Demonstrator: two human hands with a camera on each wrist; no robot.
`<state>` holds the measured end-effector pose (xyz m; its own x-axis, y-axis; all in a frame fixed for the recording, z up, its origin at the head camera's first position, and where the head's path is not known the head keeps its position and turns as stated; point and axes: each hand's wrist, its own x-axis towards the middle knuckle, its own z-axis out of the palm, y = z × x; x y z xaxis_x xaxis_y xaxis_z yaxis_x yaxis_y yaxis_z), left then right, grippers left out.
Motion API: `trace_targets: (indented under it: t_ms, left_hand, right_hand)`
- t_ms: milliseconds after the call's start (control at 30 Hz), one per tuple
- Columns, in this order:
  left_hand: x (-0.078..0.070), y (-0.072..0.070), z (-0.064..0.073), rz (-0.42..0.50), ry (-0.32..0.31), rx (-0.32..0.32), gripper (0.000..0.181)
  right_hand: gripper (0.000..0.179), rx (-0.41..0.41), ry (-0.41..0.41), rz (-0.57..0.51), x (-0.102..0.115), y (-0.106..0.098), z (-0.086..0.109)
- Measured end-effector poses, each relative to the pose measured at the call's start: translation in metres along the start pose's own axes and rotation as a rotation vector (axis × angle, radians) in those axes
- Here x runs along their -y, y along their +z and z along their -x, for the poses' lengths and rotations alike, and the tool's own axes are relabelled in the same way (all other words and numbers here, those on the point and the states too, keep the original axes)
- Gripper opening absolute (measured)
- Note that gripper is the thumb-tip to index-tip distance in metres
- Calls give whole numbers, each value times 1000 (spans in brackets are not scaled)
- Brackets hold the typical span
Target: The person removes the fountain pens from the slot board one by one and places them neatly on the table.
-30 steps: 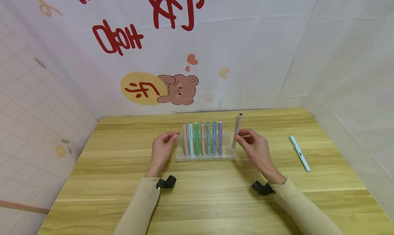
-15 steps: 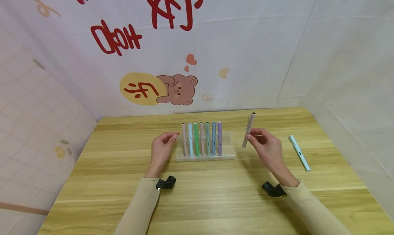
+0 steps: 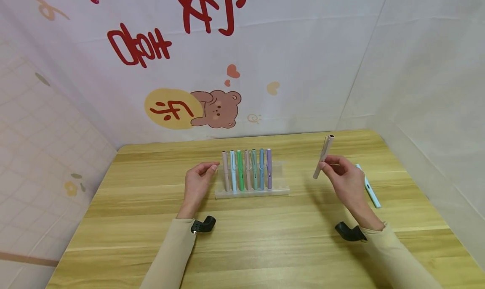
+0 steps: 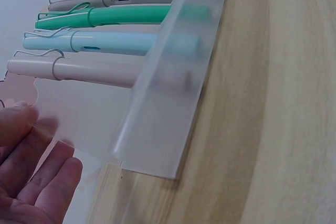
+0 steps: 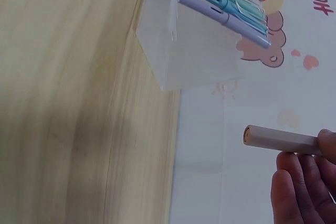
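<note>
A frosted clear pen stand point(image 3: 278, 192) holds a row of several upright pens, from a pale pink pen point(image 3: 225, 171) at its left to a purple pen point(image 3: 269, 169). At the stand's left edge my left hand point(image 3: 198, 186) pinches the clear back panel point(image 4: 79, 108) between thumb and fingers. Well right of the stand, my right hand point(image 3: 346, 181) pinches a greyish-pink pen point(image 3: 324, 154) by its lower half, clip end up and slightly tilted, above the table. In the right wrist view, the blunt end of this held pen point(image 5: 278, 139) sticks out past the fingertips.
A light blue pen point(image 3: 372, 194) lies on the wooden table point(image 3: 265, 242) at the right, partly behind my right hand. A white printed curtain point(image 3: 310, 62) hangs along the table's back edge, with more cloth at both sides.
My right hand has carried the greyish-pink pen rightward, away from the stand's right end. My left hand stays at the stand's left edge. The head view has shifted slightly.
</note>
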<state>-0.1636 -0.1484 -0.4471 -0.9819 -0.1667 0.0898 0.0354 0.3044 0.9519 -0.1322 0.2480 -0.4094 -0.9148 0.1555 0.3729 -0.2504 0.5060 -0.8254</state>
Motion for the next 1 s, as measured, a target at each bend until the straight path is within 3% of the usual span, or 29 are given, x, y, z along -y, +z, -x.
trace_targets:
  t_ms: [200,733,1000]
  left_hand:
    - [0,0,-1,1,5,-1,21]
    - [1,2,-2,22,-4,-7,19]
    - [1,2,-2,37,-6,0,22]
  right_hand:
    - [28,-12,47,43,-5,-13,0]
    - [26,-71,51,65,-27,-41,-1]
    - [31,-69,101,89,-40,-54,0]
